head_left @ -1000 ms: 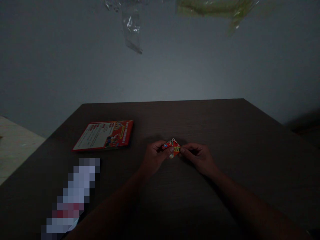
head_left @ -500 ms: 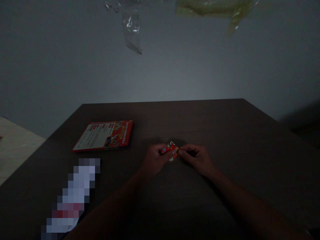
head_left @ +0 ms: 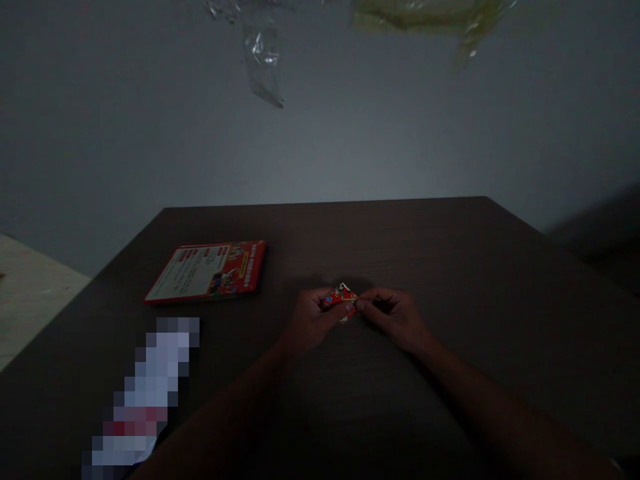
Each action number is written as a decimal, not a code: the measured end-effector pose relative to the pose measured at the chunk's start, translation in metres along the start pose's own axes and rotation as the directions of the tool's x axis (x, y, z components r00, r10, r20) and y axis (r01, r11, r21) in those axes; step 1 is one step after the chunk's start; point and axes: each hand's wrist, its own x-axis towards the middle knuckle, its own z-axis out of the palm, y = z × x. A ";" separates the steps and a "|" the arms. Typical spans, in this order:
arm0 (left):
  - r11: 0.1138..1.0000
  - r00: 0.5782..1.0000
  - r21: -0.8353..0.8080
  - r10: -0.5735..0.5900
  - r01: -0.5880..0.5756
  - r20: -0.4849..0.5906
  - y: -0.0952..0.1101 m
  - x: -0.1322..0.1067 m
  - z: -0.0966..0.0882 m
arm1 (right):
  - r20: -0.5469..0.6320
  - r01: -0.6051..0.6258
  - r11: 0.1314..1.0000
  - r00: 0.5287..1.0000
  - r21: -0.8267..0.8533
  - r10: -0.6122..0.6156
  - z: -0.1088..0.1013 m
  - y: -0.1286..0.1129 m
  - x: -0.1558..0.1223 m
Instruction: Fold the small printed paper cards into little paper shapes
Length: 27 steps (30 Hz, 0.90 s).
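Both hands meet over the middle of the table around a small red piece of paper (head_left: 336,294) printed with colourful figures. It looks folded, with a pointed corner facing away from me and a paler tip showing below. My left hand (head_left: 315,319) grips its left side, the thumb pressed across the front. At the right corner, my right hand (head_left: 393,316) pinches the paper between thumb and fingertips. The fingers behind the paper are hidden, and the dim light blurs its details.
A flat red and white printed box or booklet (head_left: 207,272) lies at the table's left. Nearer me is a pixelated, pale elongated object (head_left: 150,387). The dark wooden table (head_left: 400,240) stands against a grey wall, where clear plastic (head_left: 263,63) and yellowish plastic (head_left: 425,17) hang.
My hands stay almost in place, both gripping the paper. Its upper part now looks more triangular, and the view has shifted very slightly.
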 end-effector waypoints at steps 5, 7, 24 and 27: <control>1.000 1.000 0.012 0.002 -0.002 -0.001 0.002 -0.001 0.002 | 0.022 -0.010 1.000 1.000 0.008 0.010 0.000 0.000 0.000; 1.000 1.000 0.011 -0.008 0.008 0.006 0.002 -0.001 0.002 | 0.024 0.000 1.000 1.000 0.000 0.000 0.000 0.000 0.000; 0.992 0.999 0.125 0.026 -0.019 -0.047 0.009 -0.002 -0.002 | 0.020 -0.012 1.000 1.000 0.010 0.012 -0.001 0.001 -0.001; 0.990 0.999 0.139 0.034 -0.029 -0.038 0.008 -0.001 -0.002 | 0.007 -0.006 1.000 1.000 0.020 0.006 -0.002 -0.001 -0.001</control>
